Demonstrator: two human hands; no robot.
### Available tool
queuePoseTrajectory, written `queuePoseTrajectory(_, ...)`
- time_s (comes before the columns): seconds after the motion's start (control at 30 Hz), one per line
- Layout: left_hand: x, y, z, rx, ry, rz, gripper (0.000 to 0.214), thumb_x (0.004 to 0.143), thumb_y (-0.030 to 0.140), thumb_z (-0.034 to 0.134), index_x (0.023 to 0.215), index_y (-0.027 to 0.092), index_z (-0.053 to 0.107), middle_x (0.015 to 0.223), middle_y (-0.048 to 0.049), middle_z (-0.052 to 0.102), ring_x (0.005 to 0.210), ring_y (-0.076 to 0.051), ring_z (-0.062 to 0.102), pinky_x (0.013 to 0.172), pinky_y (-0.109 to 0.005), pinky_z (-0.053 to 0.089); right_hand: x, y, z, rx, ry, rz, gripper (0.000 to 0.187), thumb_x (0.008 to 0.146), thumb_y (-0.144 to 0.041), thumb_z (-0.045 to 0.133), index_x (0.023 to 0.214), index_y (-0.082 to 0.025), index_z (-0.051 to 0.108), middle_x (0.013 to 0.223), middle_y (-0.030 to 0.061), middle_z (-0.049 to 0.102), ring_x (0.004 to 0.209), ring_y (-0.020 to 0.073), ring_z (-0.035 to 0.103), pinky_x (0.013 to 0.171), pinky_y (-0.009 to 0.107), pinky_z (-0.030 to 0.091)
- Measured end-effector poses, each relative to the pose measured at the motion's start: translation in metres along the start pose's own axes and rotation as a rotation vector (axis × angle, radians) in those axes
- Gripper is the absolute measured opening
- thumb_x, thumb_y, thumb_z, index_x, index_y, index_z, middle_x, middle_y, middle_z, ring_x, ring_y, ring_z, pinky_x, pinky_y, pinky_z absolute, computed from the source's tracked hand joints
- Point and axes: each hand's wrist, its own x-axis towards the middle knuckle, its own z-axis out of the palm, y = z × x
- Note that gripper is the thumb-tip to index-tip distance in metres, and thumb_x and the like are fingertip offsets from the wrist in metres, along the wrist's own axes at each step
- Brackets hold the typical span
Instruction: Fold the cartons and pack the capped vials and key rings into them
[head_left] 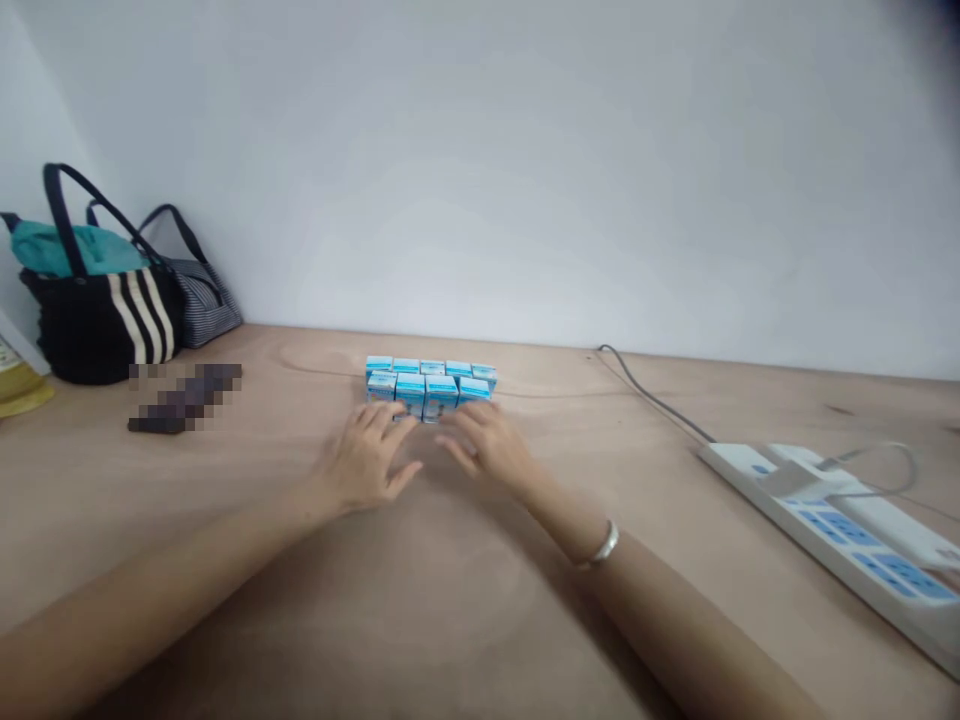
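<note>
Several small blue-and-white cardboard boxes [410,388] stand close together in two rows on the wooden table, the back row showing just over the front one. My left hand [369,455] lies at the front row's left side, fingers spread and fingertips at the box fronts. At the right end of that row is my right hand [487,440], its fingers apart and curved toward the boxes; a silver bangle circles that wrist. Neither hand is closed around a box. Whether the fingertips press on the boxes is hard to make out, and they hide the lower fronts.
To the right lies a white power strip [832,530] with a plug and a grey cable [652,392] running to the wall. A black striped bag [105,320] and a grey striped bag [206,300] stand far left, near a blurred-out dark object [187,400].
</note>
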Motion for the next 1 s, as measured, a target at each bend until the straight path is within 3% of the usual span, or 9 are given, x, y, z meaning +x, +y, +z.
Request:
queuePoseTrajectory(0.1,-0.035,0.002,0.005,-0.114,-0.144,0.0,0.069,0.083,0.053,0.051,0.141,0.021,0.033,0.143,-0.0135,0.04,0.13,-0.031,0.038,0.105,-0.048,0.033,-0.026,-0.019,0.005,0.121,-0.241,-0.137,0.052,0.09,-0.053,0.044,0.128,-0.019,0.052,0.131,0.0143,0.053,0.12,0.0273,0.047,0.102,0.047,0.032)
queuePoseTrajectory(0.23,-0.052,0.001,0.011,-0.193,-0.309,0.023,0.069,0.085,0.059,0.044,0.143,0.025,0.03,0.148,-0.0102,0.034,0.136,-0.029,0.032,0.11,-0.049,0.027,-0.04,-0.025,0.013,0.186,-0.413,-0.042,0.061,0.091,-0.056,0.038,0.143,-0.024,0.032,0.149,0.011,0.031,0.137,0.0255,0.03,0.11,0.052,0.02)
queuePoseTrajectory(0.5,-0.049,-0.002,0.012,-0.237,-0.307,-0.004,0.069,0.083,0.061,0.047,0.141,0.026,0.036,0.148,-0.0108,0.035,0.136,-0.029,0.032,0.111,-0.051,0.026,-0.037,-0.024,0.012,0.223,-0.434,-0.004,0.062,0.09,-0.055,0.042,0.144,-0.026,0.032,0.151,0.01,0.028,0.139,0.0253,0.025,0.112,0.054,0.016)
queuePoseTrajectory(0.77,-0.053,-0.003,0.015,-0.28,-0.21,-0.031,0.074,0.079,0.06,0.054,0.141,0.022,0.037,0.143,-0.0123,0.042,0.133,-0.03,0.037,0.11,-0.048,0.032,-0.041,-0.025,0.012,0.22,-0.347,-0.036,0.061,0.088,-0.053,0.047,0.14,-0.022,0.039,0.145,0.0121,0.039,0.133,0.026,0.036,0.11,0.05,0.025)
queuePoseTrajectory(0.9,-0.052,-0.002,0.016,-0.233,-0.217,-0.074,0.075,0.077,0.061,0.055,0.139,0.021,0.039,0.143,-0.0138,0.041,0.133,-0.032,0.035,0.11,-0.05,0.03,-0.031,-0.01,0.008,0.114,-0.102,0.054,0.045,0.088,-0.043,0.05,0.123,-0.016,0.056,0.123,0.0151,0.057,0.113,0.0267,0.052,0.097,0.044,0.041)
queuePoseTrajectory(1.0,-0.049,0.0,0.015,-0.217,-0.235,-0.066,0.074,0.078,0.063,0.052,0.138,0.02,0.041,0.141,-0.0141,0.043,0.132,-0.032,0.036,0.11,-0.051,0.028,-0.016,0.009,0.004,-0.089,0.113,0.216,0.04,0.087,-0.032,0.05,0.123,-0.014,0.054,0.122,0.0176,0.054,0.11,0.0302,0.05,0.094,0.046,0.042)
